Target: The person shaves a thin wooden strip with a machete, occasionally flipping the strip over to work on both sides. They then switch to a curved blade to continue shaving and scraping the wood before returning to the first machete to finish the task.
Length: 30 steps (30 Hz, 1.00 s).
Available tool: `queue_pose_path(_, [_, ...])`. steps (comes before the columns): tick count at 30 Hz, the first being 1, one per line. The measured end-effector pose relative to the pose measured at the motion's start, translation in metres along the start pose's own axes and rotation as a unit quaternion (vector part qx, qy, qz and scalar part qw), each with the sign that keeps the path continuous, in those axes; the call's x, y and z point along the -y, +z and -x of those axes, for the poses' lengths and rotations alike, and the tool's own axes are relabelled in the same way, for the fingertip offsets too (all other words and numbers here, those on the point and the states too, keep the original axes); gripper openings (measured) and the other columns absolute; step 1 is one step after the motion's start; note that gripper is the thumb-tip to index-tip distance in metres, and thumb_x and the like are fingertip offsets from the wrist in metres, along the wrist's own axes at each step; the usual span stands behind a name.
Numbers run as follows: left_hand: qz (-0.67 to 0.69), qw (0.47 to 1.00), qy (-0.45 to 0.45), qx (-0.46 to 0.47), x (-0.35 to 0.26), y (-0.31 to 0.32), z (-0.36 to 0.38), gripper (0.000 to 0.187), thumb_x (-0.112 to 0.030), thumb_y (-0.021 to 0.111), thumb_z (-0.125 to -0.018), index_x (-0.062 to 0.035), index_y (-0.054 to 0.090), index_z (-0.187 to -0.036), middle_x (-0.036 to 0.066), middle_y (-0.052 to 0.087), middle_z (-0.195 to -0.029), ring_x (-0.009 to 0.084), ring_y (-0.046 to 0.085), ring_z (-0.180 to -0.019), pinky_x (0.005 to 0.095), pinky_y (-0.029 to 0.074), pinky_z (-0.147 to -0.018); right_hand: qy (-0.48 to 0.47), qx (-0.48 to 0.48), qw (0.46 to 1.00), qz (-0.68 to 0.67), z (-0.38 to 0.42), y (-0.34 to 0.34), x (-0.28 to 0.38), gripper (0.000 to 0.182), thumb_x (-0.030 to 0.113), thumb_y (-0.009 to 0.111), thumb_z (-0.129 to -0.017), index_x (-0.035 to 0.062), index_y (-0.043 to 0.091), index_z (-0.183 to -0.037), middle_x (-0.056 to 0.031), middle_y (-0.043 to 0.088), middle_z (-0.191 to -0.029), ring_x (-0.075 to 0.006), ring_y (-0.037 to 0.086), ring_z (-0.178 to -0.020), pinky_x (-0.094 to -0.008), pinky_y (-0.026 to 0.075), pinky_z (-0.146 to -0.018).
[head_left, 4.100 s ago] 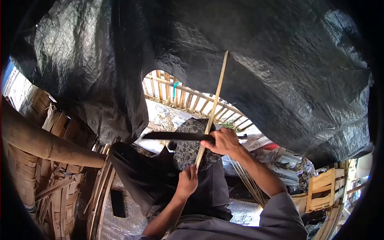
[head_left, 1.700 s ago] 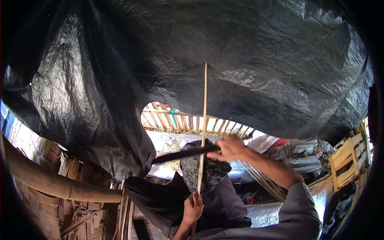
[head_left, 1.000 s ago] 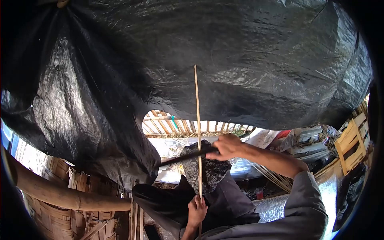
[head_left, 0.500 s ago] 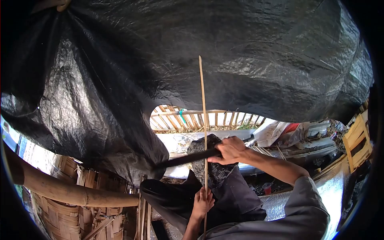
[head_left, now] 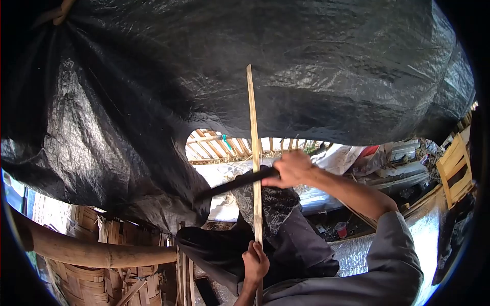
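My left hand [head_left: 255, 262] is closed around the lower part of a long, pale bamboo strip [head_left: 253, 117], which stands nearly upright in front of me. In my right hand [head_left: 293, 169] is a long dark-bladed knife [head_left: 229, 186], gripped at its right end. Its blade reaches left across the strip, well above my left hand. A black patterned cloth [head_left: 278, 209] lies over my leg behind the strip and blade. The knife's handle is mostly hidden by my fingers.
A black tarp [head_left: 326, 92] hangs across the front and left. A thick bamboo pole [head_left: 97, 250] runs at lower left, above woven bamboo baskets [head_left: 87, 280]. A dark phone-like slab [head_left: 206, 290] lies below. At right are a red cup [head_left: 341, 229] and a yellow crate [head_left: 454, 171].
The bamboo strip has turned to show a broader face, and its top has shifted slightly left. My right hand and the knife have moved up along it. My left hand keeps its grip.
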<state>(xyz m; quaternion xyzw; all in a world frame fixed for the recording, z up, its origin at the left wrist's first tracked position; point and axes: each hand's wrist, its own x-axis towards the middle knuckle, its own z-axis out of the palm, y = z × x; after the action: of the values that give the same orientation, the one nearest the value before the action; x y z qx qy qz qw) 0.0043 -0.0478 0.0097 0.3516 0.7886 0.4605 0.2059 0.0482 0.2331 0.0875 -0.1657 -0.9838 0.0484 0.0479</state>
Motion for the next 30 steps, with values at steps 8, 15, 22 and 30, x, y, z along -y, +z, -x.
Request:
queue_pose_path(8, [0.043,0.999,-0.024,0.008,-0.005,0.0,-0.001,0.043,-0.033,0.033,-0.096,-0.0003,0.041,-0.068,0.006,0.043,-0.05,0.0108,0.044,-0.044,0.028,0.036,-0.04,0.006,-0.055,0.998,-0.032,0.003,0.014,0.017,0.079,0.074,0.029,-0.079,0.0052,0.048,-0.046,-0.0014,0.037,-0.037,-0.0125,0.037,-0.031,-0.0305,0.031,-0.028])
queue_pose_path(15, [0.04,0.998,-0.042,0.01,-0.015,-0.004,0.0,0.044,-0.033,0.032,-0.096,-0.0007,0.042,-0.068,0.005,0.043,-0.05,0.011,0.044,-0.042,0.0264,0.036,-0.041,0.087,-0.047,0.993,-0.057,-0.015,0.02,-0.011,0.076,0.073,0.032,-0.078,0.0062,0.044,-0.046,0.0002,0.033,-0.038,-0.0121,0.035,-0.032,-0.0291,0.029,-0.028])
queue_pose_path(22, [-0.004,1.0,-0.015,-0.003,-0.003,-0.002,0.001,0.043,-0.031,0.033,-0.096,-0.0002,0.043,-0.068,0.009,0.046,-0.049,0.0166,0.05,-0.042,0.0299,0.038,-0.041,-0.063,-0.058,0.995,0.047,0.003,0.016,0.013,0.08,0.078,0.031,-0.074,0.0054,0.052,-0.048,-0.004,0.042,-0.038,-0.0142,0.044,-0.032,-0.0287,0.035,-0.029])
queue_pose_path(30, [-0.008,1.0,-0.005,-0.003,-0.009,-0.001,-0.004,0.031,-0.017,0.035,-0.093,0.0002,0.042,-0.068,0.018,0.046,-0.048,0.0367,0.052,-0.044,0.0388,0.036,-0.04,0.046,-0.046,0.994,-0.086,-0.01,0.014,0.004,0.072,0.072,0.029,-0.081,0.0101,0.04,-0.046,0.0047,0.029,-0.039,-0.0087,0.027,-0.031,-0.0277,0.024,-0.026])
